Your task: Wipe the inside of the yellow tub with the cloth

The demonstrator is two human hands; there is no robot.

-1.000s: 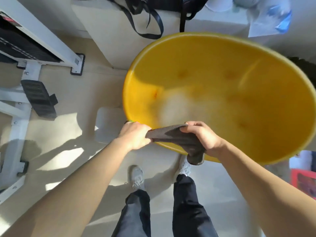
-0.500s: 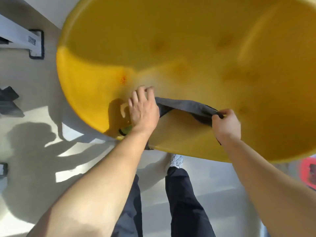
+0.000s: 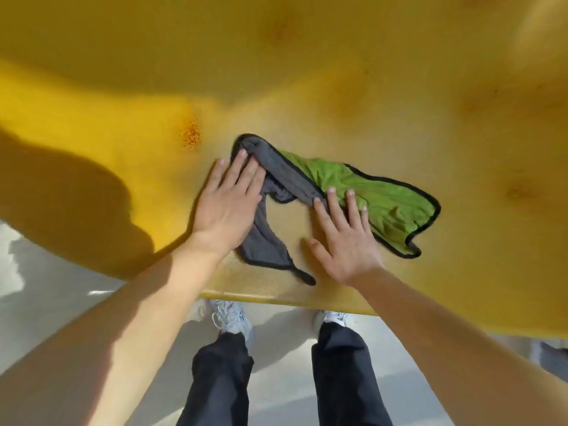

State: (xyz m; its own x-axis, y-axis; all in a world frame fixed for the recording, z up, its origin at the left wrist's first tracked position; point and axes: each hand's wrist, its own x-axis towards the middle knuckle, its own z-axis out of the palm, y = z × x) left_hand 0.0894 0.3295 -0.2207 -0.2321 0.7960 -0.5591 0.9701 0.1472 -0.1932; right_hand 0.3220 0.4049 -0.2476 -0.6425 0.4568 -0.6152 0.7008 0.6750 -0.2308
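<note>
The yellow tub [image 3: 307, 72] fills most of the head view, its near rim just above my feet. A cloth [image 3: 378, 198], green on one face and grey on the other with a black hem, lies crumpled on the tub's inner surface. My left hand [image 3: 227, 204] lies flat with straight fingers, its fingertips pressing the grey left end of the cloth. My right hand [image 3: 344, 232] is also flat, fingers spread, resting on the grey fold and the green part. An orange speckled stain [image 3: 190, 136] sits on the tub just left of the cloth.
Pale floor [image 3: 46, 296] shows below the tub's rim, with my legs in dark trousers [image 3: 221, 385] and pale shoes [image 3: 230, 318]. My shadow falls across the tub's left side [image 3: 70, 198].
Both hands have let go of the cloth they held stretched at the rim and now press it flat inside the tub. The cloth has unfolded to show its green face. The view has moved closer.
</note>
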